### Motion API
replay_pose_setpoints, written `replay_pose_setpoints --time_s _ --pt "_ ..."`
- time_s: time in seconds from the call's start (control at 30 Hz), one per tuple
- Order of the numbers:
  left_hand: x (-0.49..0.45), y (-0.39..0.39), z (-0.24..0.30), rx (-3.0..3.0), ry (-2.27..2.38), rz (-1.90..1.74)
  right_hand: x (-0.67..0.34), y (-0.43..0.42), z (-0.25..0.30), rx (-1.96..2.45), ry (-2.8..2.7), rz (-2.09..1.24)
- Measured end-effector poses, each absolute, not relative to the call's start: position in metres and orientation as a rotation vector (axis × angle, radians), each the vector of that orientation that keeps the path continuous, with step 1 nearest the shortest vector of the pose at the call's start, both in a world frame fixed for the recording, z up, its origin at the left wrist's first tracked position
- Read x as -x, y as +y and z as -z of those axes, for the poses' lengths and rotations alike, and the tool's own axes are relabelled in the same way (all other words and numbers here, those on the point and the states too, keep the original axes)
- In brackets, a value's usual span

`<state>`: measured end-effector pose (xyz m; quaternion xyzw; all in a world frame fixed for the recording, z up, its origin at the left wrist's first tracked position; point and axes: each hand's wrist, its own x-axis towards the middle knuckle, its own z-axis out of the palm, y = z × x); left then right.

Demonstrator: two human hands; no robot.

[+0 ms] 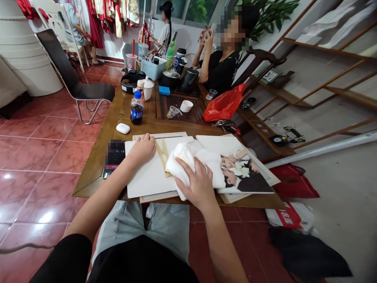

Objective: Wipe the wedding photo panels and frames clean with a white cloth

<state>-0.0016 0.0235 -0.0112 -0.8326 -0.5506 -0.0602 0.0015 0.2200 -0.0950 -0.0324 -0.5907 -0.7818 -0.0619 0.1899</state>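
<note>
My right hand is closed on a bunched white cloth, pressing it onto a white panel. My left hand lies on the panel's far left part, fingers flat against it. Between my hands is a pale yellow flat piece with narrow arms, partly hidden by the cloth. To the right lies an open sheet printed with a photo of two people, one in a dark suit. Light-coloured frames show under the panel and the sheet.
A phone, a white case and a cola bottle stand left and beyond. A red plastic bag, keys and cups lie farther back. Another person sits across the wooden table. Shelves flank the right.
</note>
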Motion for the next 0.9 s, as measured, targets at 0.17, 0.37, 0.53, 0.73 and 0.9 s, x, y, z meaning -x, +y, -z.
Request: replay_pose_setpoints --time_s 0.17,0.37,0.53,0.73,0.9 --pt "0.001 0.024 0.010 2.632 -1.726 0.177 -0.225 -0.105 0.034 1.690 -2.219 0.180" --pt "0.001 0.025 0.010 2.639 -1.704 0.197 -0.227 -0.068 0.025 1.735 -2.222 0.101" --pt "0.002 0.024 0.010 2.636 -1.707 0.188 -0.225 -0.030 0.024 1.757 -2.147 0.059" --pt "0.001 0.024 0.012 2.630 -1.721 0.211 -0.222 -0.025 0.028 1.761 -2.088 0.080" --pt "0.001 0.024 0.012 2.620 -1.742 0.211 -0.224 -0.054 0.028 1.810 -2.079 0.118"
